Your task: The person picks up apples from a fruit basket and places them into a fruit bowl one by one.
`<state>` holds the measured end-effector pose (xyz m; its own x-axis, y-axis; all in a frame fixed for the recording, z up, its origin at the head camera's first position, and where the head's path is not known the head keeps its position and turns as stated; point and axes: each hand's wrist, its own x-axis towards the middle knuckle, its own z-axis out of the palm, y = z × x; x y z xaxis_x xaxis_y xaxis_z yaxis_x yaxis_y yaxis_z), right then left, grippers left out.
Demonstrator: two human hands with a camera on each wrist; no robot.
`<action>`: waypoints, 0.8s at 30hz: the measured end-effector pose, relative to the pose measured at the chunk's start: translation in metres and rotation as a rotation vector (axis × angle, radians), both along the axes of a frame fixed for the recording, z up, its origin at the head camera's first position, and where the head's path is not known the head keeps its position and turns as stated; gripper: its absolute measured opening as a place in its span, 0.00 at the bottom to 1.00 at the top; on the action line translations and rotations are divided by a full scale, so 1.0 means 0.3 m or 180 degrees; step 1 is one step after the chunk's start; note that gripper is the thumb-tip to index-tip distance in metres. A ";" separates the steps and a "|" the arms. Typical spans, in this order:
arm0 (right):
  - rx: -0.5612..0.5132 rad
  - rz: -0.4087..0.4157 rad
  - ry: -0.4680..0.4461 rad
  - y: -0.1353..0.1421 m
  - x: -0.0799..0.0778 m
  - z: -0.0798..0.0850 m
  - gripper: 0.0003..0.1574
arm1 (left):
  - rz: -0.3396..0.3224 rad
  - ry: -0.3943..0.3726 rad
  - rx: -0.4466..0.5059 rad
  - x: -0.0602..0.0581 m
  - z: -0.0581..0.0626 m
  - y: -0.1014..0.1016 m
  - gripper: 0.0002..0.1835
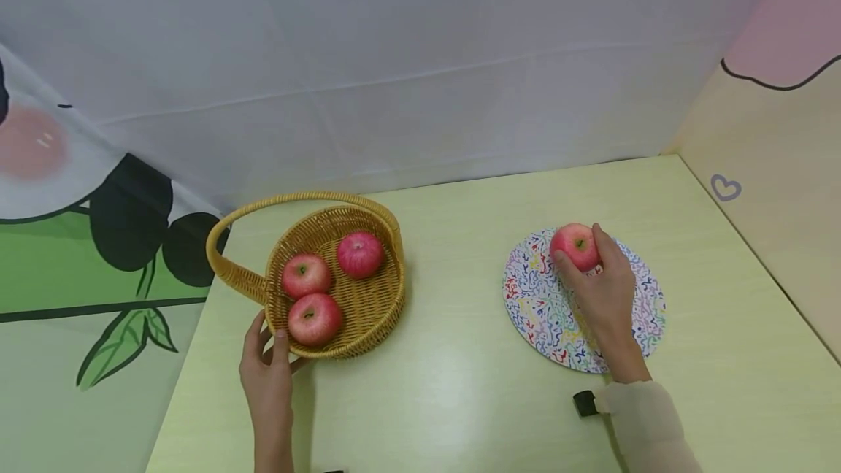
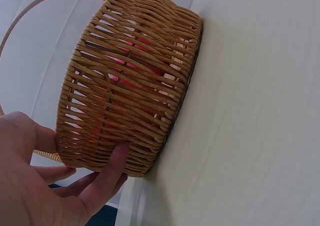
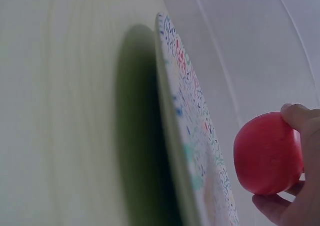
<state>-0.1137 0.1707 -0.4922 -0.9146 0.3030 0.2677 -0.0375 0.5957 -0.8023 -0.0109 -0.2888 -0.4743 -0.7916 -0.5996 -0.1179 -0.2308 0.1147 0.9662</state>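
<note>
My right hand [image 1: 603, 294] grips a red apple [image 1: 573, 247] between thumb and fingers. It is over a round plate [image 1: 532, 312] covered in multicoloured squiggles. In the right wrist view, this apple [image 3: 267, 153] hangs above the plate's surface [image 3: 186, 93], apart from it. My left hand [image 1: 268, 378] holds the near left side of a wicker basket [image 1: 368, 305] with an arched handle. The left wrist view shows its fingers [image 2: 107, 178] against the woven wall [image 2: 125, 85]. Inside the basket lie three red apples, one at the left [image 1: 306, 275], one nearest me [image 1: 315, 320] and one farther back [image 1: 361, 255].
A pale yellow-green table [image 1: 447, 268] bears the basket at left and the plate at right. White cloth [image 1: 394, 57] hangs behind it, with printed panels on both sides. A small black object [image 1: 585, 404] shows by my right cuff [image 1: 647, 422].
</note>
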 end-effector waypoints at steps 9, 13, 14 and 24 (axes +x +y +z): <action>-0.0006 0.0055 -0.0081 0.014 -0.007 -0.027 0.50 | -0.0011 -0.0038 0.0005 0.000 -0.001 -0.006 0.30; -0.0017 0.0049 -0.0112 0.016 -0.010 -0.031 0.49 | -0.0010 -0.0079 -0.0006 0.002 0.005 -0.005 0.30; -0.0018 0.0044 -0.0123 0.016 -0.011 -0.033 0.49 | -0.0010 -0.0077 -0.0006 0.002 0.006 -0.005 0.30; -0.0022 0.0054 -0.0204 0.020 -0.012 -0.029 0.47 | -0.0021 -0.0053 0.0030 0.000 -0.003 -0.009 0.30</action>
